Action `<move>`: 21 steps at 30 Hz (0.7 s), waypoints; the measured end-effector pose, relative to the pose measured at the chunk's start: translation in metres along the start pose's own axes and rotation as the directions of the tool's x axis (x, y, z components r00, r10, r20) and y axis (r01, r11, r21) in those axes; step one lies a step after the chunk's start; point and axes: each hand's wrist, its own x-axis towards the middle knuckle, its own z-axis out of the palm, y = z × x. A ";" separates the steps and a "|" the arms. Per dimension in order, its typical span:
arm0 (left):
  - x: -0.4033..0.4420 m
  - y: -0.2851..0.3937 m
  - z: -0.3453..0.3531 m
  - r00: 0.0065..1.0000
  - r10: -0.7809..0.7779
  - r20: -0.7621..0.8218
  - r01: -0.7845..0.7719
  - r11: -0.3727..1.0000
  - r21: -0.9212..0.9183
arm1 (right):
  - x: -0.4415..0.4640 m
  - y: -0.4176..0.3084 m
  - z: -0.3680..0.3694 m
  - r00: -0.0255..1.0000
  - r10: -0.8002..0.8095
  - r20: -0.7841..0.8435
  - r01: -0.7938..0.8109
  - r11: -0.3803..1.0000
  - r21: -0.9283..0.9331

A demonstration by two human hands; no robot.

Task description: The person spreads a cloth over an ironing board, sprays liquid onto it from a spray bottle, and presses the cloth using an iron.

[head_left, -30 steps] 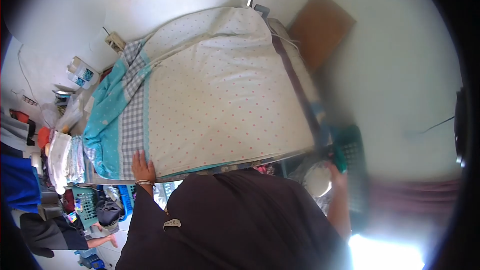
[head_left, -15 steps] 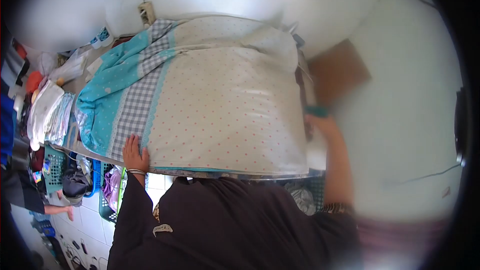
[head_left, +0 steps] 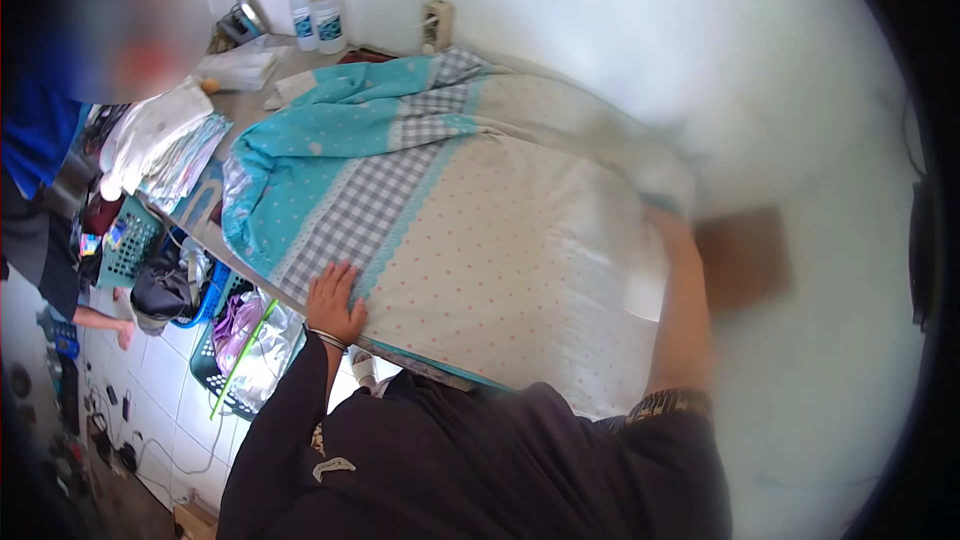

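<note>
A large bed cover [head_left: 480, 250] lies spread over the table in front of me, cream with pink dots, a grey gingham band and a bunched turquoise end at the left. My left hand [head_left: 335, 302] rests flat on its near edge, at the gingham band, fingers spread. At the cover's right side, my right hand [head_left: 668, 227] is closed round a blurred object with a teal-green grip [head_left: 680, 204]. Most of that object is hidden, and its kind is not clear.
Folded cloths [head_left: 175, 140] are stacked at the table's left end. White bottles [head_left: 327, 18] stand behind, near a wall socket [head_left: 437, 27]. Filled baskets [head_left: 205, 370] sit on the floor at left. A person in blue [head_left: 45, 130] is beyond them. A brown panel [head_left: 745, 260] is at right.
My view has turned left, so the table appears shifted right and tilted. My right hand has moved from beside the cover's right edge onto it. My left hand stays flat on the near edge.
</note>
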 end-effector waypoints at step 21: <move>0.023 -0.092 -0.045 0.962 0.250 -0.107 -0.267 0.796 -0.543 | -0.013 -0.184 0.379 0.877 -0.149 0.457 0.012 0.957 0.290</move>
